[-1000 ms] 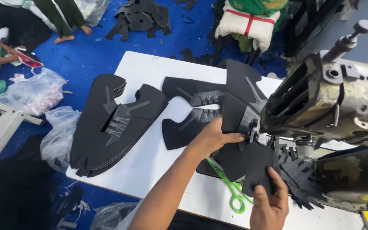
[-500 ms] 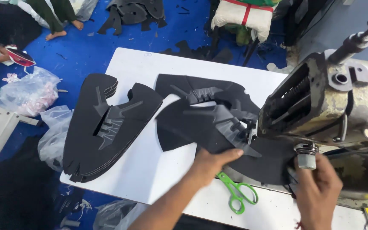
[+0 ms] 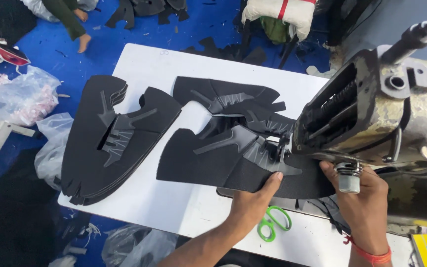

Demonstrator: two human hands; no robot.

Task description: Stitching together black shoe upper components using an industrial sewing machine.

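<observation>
A black cut fabric piece (image 3: pixel 208 158) with glossy overlay strips lies on the white table (image 3: pixel 159 64), its right end under the needle of a worn sewing machine (image 3: pixel 371 109). My left hand (image 3: pixel 253 205) grips the near edge of this piece, thumb on top. My right hand (image 3: pixel 364 207) rests by the machine's head, fingers on the piece's right end beside a small metal cylinder (image 3: pixel 348 179). A second similar piece (image 3: pixel 233 101) lies behind the first.
A stack of black cut pieces (image 3: pixel 107 143) fills the table's left side. Green-handled scissors (image 3: pixel 273 222) lie by my left wrist. Plastic bags (image 3: pixel 23 96) and more black pieces (image 3: pixel 144 10) lie on the blue floor, where another person's feet (image 3: pixel 81 29) show.
The black piece has been slid further left and flattened under the needle. My left hand shifted to its near edge and my right hand moved from the table up beside the machine head.
</observation>
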